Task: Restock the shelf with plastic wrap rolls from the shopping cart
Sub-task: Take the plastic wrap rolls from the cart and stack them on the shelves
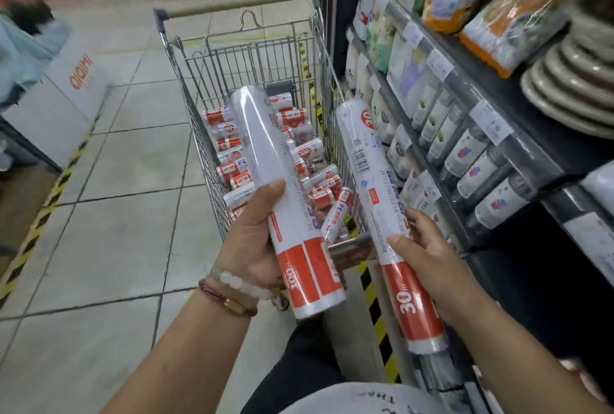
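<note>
Left hand [254, 240]: gripped 100 m roll [282, 194], fingers curled round.
Right hand [428, 259]: gripped 30 m roll [382, 211].
Cart [196, 121]: held short rolls [232, 161].
Shelf [498, 114]: just right of cart.

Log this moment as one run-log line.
left hand: grips 100 m roll | right hand: grips 30 m roll | cart: more rolls inside | shelf: on the right

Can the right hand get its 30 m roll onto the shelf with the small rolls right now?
Probably yes. The right hand grips the long white and red 30 m plastic wrap roll beside the dark store shelf of small rolls, with nothing between them. The wire shopping cart sits to its left, out of the way.
</note>
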